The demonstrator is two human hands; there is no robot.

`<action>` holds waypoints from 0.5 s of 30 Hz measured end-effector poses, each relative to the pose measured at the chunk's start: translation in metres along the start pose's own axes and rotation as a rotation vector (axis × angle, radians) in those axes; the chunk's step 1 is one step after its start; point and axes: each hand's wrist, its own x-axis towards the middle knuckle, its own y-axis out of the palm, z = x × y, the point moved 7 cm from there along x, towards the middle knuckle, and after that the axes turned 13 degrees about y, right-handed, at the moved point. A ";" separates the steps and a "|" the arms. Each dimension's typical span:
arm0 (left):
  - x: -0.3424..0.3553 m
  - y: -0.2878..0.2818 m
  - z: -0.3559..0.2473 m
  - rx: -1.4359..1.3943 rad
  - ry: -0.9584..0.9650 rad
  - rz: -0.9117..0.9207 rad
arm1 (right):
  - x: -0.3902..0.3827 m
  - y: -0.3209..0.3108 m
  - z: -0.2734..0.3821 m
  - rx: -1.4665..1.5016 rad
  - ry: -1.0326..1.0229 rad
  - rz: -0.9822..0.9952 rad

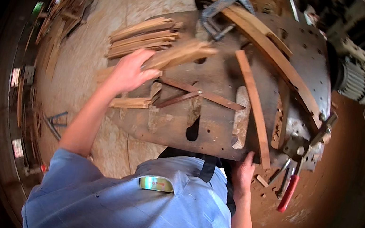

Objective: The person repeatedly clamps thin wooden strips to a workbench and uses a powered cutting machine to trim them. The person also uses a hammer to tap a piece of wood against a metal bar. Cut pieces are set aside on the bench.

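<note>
My left hand [129, 72] is closed on a short piece of wood [182, 53], slightly blurred, held over the left part of a dark metal machine table [165, 133]. Beside it, a stack of similar wood pieces [142, 38] lies at the table's left end. Just below the held piece are two flat rusty strips [199, 92] joined at a bolt. At the table's near edge, my right hand [244, 169] has its thumb against the rim; its other fingers are mostly hidden. A narrow wooden strip [252, 108] lies close to that hand, its near end overhanging the edge.
A long curved wooden beam [272, 61] crosses the table's far side, with a grey C-clamp [224, 15] on it. A toggle clamp with a red handle [289, 193] juts off the right corner. Beyond stands a ribbed motor [356, 84]. Scrap wood [73, 6] lies far left.
</note>
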 end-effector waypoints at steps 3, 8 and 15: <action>-0.100 0.011 0.039 0.029 -0.137 -0.076 | -0.014 0.017 0.009 -0.104 0.056 -0.026; -0.172 0.030 0.036 0.049 -0.177 0.115 | -0.013 0.020 0.012 -0.172 0.037 0.064; -0.223 0.081 0.050 0.171 -0.202 0.113 | -0.017 0.033 0.016 -0.244 0.106 0.085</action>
